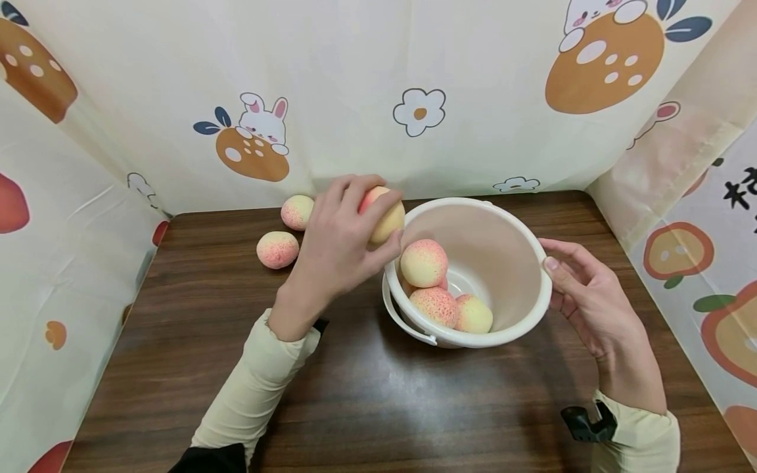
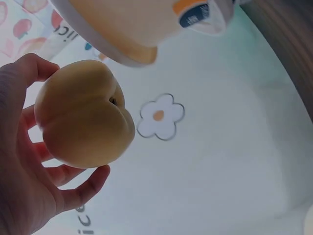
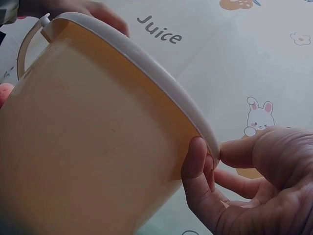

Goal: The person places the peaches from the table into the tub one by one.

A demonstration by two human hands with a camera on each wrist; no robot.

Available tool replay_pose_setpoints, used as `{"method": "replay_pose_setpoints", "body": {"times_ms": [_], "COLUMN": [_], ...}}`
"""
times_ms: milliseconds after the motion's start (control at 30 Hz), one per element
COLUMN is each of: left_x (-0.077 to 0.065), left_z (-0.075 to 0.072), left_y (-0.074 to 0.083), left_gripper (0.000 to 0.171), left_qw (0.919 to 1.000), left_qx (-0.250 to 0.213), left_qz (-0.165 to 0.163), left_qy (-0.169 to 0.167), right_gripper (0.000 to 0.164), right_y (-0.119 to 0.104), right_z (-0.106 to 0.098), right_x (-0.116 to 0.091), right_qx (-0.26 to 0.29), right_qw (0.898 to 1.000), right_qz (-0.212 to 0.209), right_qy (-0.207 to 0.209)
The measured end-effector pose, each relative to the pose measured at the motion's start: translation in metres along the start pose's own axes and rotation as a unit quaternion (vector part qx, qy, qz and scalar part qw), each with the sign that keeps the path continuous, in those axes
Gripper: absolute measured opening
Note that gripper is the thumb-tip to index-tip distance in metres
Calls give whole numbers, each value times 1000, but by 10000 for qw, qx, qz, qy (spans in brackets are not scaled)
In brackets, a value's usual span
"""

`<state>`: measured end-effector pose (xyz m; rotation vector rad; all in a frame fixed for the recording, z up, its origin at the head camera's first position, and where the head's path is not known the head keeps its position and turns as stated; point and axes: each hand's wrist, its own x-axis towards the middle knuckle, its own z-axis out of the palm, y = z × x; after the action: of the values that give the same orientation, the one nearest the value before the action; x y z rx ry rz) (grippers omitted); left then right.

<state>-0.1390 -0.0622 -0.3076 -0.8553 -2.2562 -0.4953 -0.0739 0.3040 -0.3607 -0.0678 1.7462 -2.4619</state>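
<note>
Where the counter [image 1: 384, 407] stretches beyond the sleeves, a white bucket [image 1: 503, 263] stands with its handle [image 1: 408, 329] hanging on the near left side, seemingly well out of the way. Inside, a yellow peach [image 1: 474, 314] and a speckled peach [image 1: 434, 307] rest toward the near side, with an upper peach [image 1: 424, 263] on the heap at left and another mostly hidden beneath.

At right, the right hand pinches [image 1: 591, 299] the rim [image 1: 544, 295] between thumb and fingers; a light, steady hold there should be enough to stop the bucket sliding or tipping.

Just beyond the bucket's left side, the left hand [image 1: 343, 240] curls round a held peach [image 1: 387, 220], which the left wrist view shows apart from the rim. Since the heap crowds the left, the roomier bucket floor toward the right and far side looks like the better landing place; clearing the rim, lowering fully and letting go softly would spare the fruit a knock.

Left of that hand, a near loose peach [image 1: 278, 249] and a far loose peach [image 1: 298, 212] lie close together, so the wrist should avoid brushing them. Farthest hangs a printed cloth [image 1: 343, 79].
</note>
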Motion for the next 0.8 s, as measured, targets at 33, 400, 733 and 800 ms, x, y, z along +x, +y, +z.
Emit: {"method": "replay_pose_setpoints", "body": {"times_ms": [33, 400, 733, 800], "left_x": [1, 15, 22, 22], "left_z": [0, 7, 26, 30], "left_y": [2, 28, 52, 56], "left_gripper": [38, 41, 37, 35], "left_qw": [10000, 9981, 9901, 9872], "left_qx": [10, -420, -582, -637], "left_qz": [46, 431, 820, 972], "left_qy": [7, -152, -984, -1092], "right_gripper": [35, 35, 35, 35], "right_y": [0, -1, -1, -1], "right_z": [0, 4, 1, 2], "right_x": [0, -1, 0, 0], "right_qx": [-24, -365, -178, -208], "right_qw": [10000, 9991, 9998, 9997], "right_qz": [-3, 44, -8, -14], "right_qy": [-4, 210, 70, 86]}}
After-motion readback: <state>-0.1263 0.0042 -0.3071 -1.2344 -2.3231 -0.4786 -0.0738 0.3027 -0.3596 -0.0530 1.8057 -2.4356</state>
